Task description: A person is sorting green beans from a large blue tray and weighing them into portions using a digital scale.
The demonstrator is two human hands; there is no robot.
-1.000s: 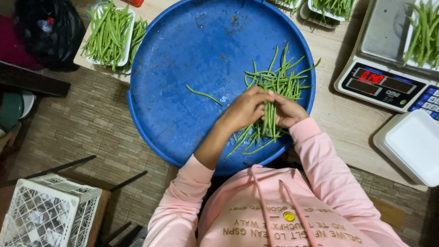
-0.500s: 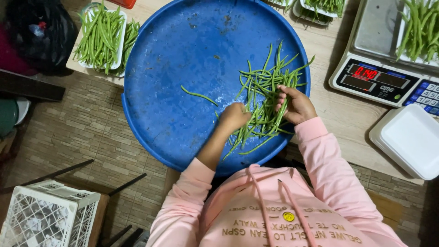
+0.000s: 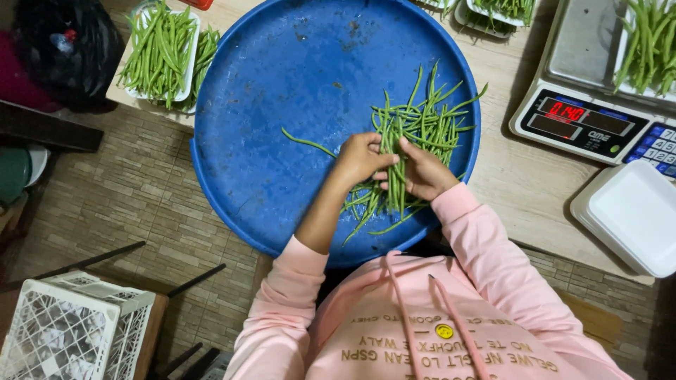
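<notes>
A pile of long green beans (image 3: 422, 130) lies on the right side of a big round blue tray (image 3: 282, 105). My left hand (image 3: 360, 158) and my right hand (image 3: 422, 172) meet at the near end of the pile, both closed around a bundle of green beans (image 3: 394, 179) that points up the tray. One single bean (image 3: 306, 143) lies apart to the left of my left hand. I wear pink sleeves.
A white foam tray of beans (image 3: 158, 53) sits at the table's left corner. A digital scale (image 3: 591, 105) with beans on it stands to the right, and an empty white foam tray (image 3: 630, 214) lies near it. A white plastic crate (image 3: 67, 331) is on the floor at lower left.
My hands parted half a second ago, the left reaching into the loose beans, and have now come together again around a bundle.
</notes>
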